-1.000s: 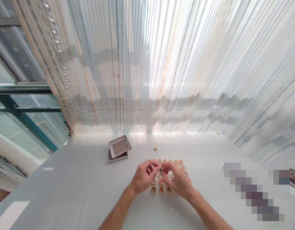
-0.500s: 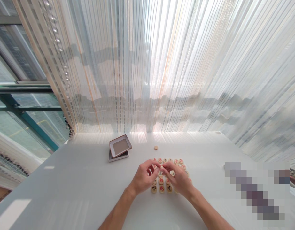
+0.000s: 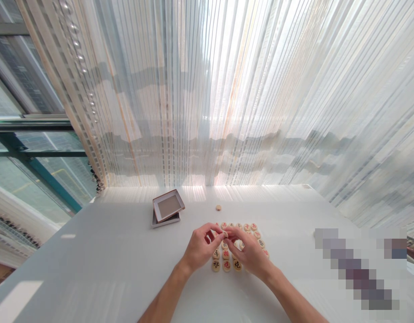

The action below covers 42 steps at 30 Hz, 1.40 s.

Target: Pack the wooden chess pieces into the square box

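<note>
My left hand (image 3: 202, 244) and my right hand (image 3: 249, 251) meet above rows of round wooden Chinese chess pieces (image 3: 226, 254). The fingertips of both are pinched on one small pale Chinese chess piece (image 3: 226, 234), tilted and partly covered by the fingers. Red and black characters mark the pieces below; my right hand and wrist hide several of them. A lone piece, its top plain (image 3: 219, 207), lies farther back, apart from the rows.
An open shallow box (image 3: 166, 220), its lid (image 3: 169, 205) resting askew on top, stands back left on the white table (image 3: 126, 269). A pixelated long shape (image 3: 358, 271) lies at right. Sheer striped curtains (image 3: 207, 112) hang behind the far edge.
Both hands stay over the rows, and their fingers have shifted slightly around the held piece, which now shows more. The pieces on the table and the box have not moved.
</note>
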### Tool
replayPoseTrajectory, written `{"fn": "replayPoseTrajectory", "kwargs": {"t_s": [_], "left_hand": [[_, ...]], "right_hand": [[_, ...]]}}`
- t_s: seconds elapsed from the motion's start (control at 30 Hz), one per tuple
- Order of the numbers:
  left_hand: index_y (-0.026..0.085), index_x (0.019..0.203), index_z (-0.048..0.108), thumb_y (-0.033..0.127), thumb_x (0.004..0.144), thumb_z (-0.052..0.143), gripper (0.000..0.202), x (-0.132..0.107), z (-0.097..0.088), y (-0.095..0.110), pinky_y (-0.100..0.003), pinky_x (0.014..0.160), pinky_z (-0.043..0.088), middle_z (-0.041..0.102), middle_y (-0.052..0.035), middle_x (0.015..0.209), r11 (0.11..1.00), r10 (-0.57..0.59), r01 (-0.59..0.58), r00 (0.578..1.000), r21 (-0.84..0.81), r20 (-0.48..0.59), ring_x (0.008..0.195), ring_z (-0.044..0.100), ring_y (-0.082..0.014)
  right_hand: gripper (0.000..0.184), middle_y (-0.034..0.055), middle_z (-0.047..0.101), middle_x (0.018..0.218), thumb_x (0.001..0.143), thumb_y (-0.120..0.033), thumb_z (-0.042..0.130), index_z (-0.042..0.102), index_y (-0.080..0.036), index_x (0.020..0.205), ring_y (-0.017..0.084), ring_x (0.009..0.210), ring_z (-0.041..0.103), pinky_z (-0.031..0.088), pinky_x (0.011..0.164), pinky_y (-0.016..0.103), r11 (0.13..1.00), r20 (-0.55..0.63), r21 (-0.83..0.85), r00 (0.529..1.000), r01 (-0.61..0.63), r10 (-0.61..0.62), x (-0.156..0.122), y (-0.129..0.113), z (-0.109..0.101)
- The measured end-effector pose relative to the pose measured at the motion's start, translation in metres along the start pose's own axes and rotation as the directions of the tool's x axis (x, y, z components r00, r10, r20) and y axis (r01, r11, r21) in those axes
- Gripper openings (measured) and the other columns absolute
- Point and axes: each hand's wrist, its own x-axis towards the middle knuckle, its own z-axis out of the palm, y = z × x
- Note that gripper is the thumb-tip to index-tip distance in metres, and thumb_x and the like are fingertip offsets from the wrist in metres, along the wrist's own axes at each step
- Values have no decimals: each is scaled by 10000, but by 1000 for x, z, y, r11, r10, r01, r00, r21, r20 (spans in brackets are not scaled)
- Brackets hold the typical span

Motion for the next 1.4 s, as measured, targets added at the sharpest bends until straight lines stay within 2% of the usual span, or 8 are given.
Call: {"fn": "replayPoseTrajectory", "kwargs": {"t_s": [0.33, 0.57, 0.9, 1.17, 1.4], "left_hand": [[198, 883, 730, 414, 907, 630, 239, 0, -2, 1, -226, 594, 495, 730, -27, 807, 1000, 7, -7, 1000, 8, 6, 645, 613, -133], [193, 884, 734, 459, 914, 617, 292, 0, -1, 0, -235, 610, 501, 734, -34, 805, 1000, 8, -9, 1000, 21, 26, 651, 612, -139], [192, 889, 736, 441, 913, 620, 276, 0, 0, 0, -224, 573, 489, 726, -30, 791, 1000, 13, -13, 999, 10, 32, 624, 600, -130], [195, 882, 735, 415, 911, 631, 245, 0, 0, -1, -221, 584, 485, 723, -22, 770, 1000, 10, -11, 1000, 18, 17, 628, 601, -130], [194, 885, 736, 429, 909, 630, 259, 0, 0, -2, -231, 599, 500, 740, -32, 800, 1000, 9, -10, 1000, 20, 22, 640, 624, -139]], "right_hand": [[197, 8, 723, 893, 942, -239, 613, 611, -270, 1136, 164, 769, 682, 556, 734, 293, 996, 14, -93, 1000, -15, 16, -1, -1, -1], [142, 31, 718, 883, 988, -306, 549, 626, -250, 1094, 176, 757, 678, 554, 721, 305, 995, 15, -100, 1000, -13, 14, 1, -5, -2], [198, 54, 721, 909, 1033, -312, 449, 632, -248, 1075, 195, 775, 676, 546, 720, 322, 998, 30, -56, 1000, -8, 9, 2, -11, -5], [213, 42, 707, 918, 995, -241, 500, 602, -259, 1181, 188, 779, 665, 554, 764, 345, 996, 59, -86, 998, 7, -1, 2, -12, -5], [189, 42, 702, 910, 969, -253, 551, 606, -257, 1150, 188, 768, 663, 549, 739, 337, 993, 66, -120, 998, 18, -10, 1, -12, -5]]}}
